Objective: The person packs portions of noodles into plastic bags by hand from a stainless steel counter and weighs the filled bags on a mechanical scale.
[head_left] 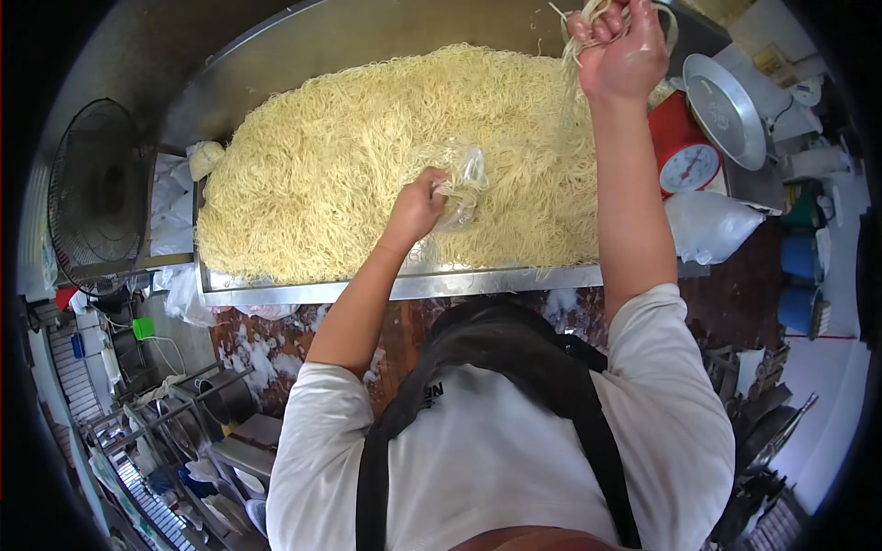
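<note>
A large heap of thin yellow noodles (322, 174) fills the metal tray (514, 282) in front of me. My left hand (418, 209) is over the middle of the heap, closed on the edge of a clear plastic bag (470, 174) that has some noodles in it. Raised at the top right, my right hand (625, 55) has its fingers curled round a bunch of noodles, with strands hanging down on its left side.
A red dial scale (680, 151) with a round metal pan (726, 110) stands right of the tray. Below it lies a filled plastic bag (712, 225). At the far left is a fan (99, 197), near white plastic bags (172, 211).
</note>
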### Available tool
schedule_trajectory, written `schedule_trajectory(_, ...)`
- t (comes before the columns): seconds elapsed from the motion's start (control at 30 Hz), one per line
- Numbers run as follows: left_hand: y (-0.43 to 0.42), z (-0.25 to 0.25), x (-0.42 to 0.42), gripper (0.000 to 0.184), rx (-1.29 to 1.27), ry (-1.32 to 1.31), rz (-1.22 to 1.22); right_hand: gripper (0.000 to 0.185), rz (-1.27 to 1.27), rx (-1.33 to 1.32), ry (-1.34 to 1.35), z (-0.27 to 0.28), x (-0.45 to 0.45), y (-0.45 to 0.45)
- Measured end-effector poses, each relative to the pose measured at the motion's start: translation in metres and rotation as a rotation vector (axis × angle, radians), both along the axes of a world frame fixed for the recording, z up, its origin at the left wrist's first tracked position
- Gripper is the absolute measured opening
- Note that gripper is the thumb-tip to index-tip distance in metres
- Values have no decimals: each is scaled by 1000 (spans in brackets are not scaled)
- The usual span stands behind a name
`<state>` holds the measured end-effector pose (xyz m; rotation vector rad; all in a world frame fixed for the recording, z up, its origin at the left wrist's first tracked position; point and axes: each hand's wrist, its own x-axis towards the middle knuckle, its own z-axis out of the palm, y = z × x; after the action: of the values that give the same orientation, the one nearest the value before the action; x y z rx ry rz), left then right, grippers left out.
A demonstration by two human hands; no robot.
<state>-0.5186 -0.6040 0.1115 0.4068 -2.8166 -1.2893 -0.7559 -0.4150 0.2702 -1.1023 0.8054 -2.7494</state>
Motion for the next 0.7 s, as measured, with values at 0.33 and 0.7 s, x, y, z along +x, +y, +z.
schedule_trajectory(0.33, -6, 60, 16, 17, 540, -118, 266, 69, -172, 1784, 597, -97, 104, -6)
schedule_trajectory(0.7, -44, 42, -4, 7, -318, -73, 45, 21, -331, 1575, 386, -118, 65, 2)
